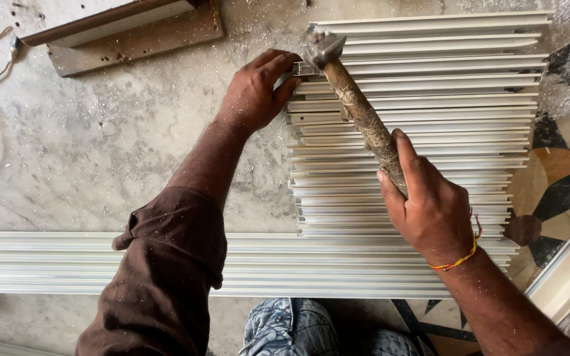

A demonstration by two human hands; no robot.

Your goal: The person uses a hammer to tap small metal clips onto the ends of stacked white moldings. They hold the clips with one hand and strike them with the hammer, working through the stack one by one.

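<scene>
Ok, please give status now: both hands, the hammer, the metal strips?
Right hand gripping hammer by wooden handle, head over strip ends. Left hand steadying end of pale metal strips. Nothing between hammer and strips.

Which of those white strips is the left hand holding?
The left hand pinches the end of a strip near the top of the short stack, right under the hammer head. The other strips lie untouched.

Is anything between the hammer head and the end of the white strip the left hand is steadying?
Nothing visible. The right hand grips the wooden handle, and the hammer head sits right at the strip end beside the left hand; no gap or object shows between them.
</scene>
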